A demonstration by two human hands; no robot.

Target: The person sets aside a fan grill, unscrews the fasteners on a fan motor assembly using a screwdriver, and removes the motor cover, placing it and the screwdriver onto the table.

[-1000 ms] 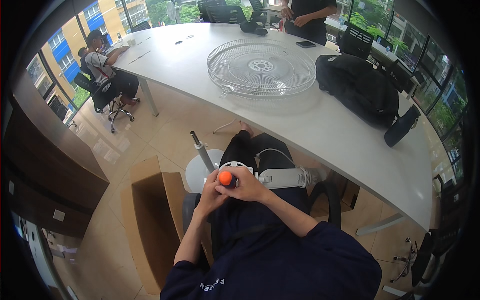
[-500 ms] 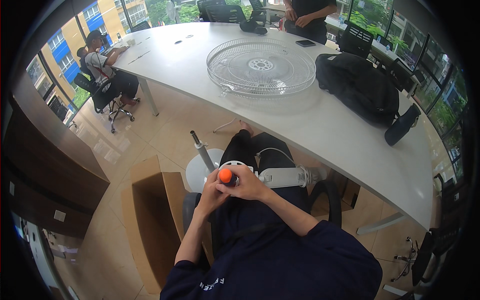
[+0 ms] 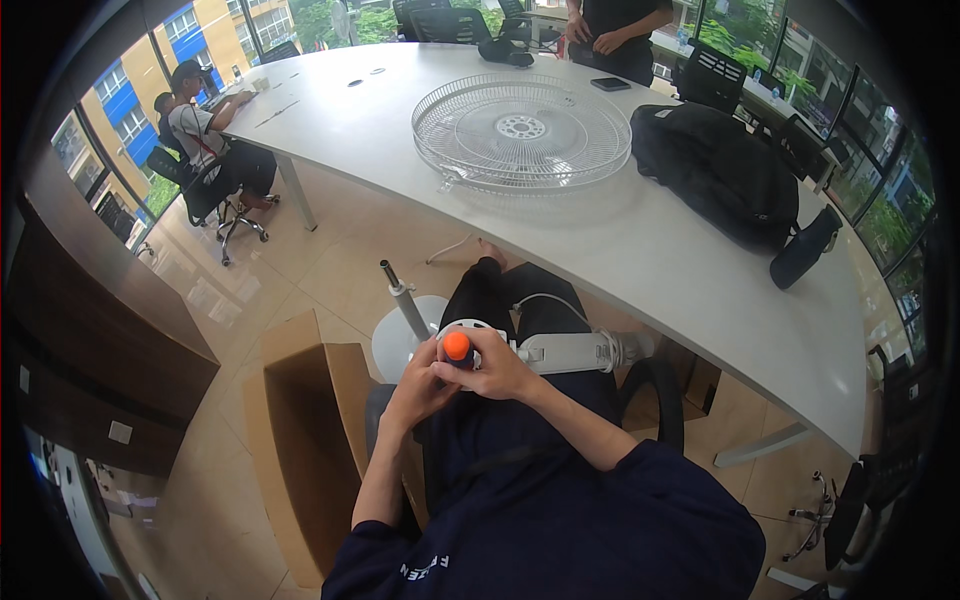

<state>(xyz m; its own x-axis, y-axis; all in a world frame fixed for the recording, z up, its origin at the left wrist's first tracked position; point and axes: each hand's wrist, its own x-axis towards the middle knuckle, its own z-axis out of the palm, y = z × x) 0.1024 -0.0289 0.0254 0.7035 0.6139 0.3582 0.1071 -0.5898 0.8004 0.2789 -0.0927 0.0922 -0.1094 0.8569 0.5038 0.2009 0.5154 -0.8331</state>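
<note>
Upright over my lap, a screwdriver (image 3: 459, 348) shows its dark handle with an orange end. My left hand (image 3: 416, 386) and my right hand (image 3: 500, 368) are both closed around that handle, fingers touching. The shaft and tip are hidden beneath them. Under the hands lies a white fan body (image 3: 570, 353) across my thighs, its round part mostly covered and its long housing reaching right. A white cable (image 3: 555, 300) loops above it. Just left of my knees stands a fan pole (image 3: 405, 302) on a round white base (image 3: 386, 342).
An open cardboard box (image 3: 300, 440) stands left of my chair. On the white table (image 3: 370, 130) lie a round fan grille (image 3: 522, 128), a black backpack (image 3: 710, 170), a dark bottle (image 3: 803, 250) and a phone (image 3: 610, 84). One person sits far left; another stands behind the table.
The screwdriver's orange end has shifted slightly right, and both hands have turned a little with it. The fan body stays in place.
</note>
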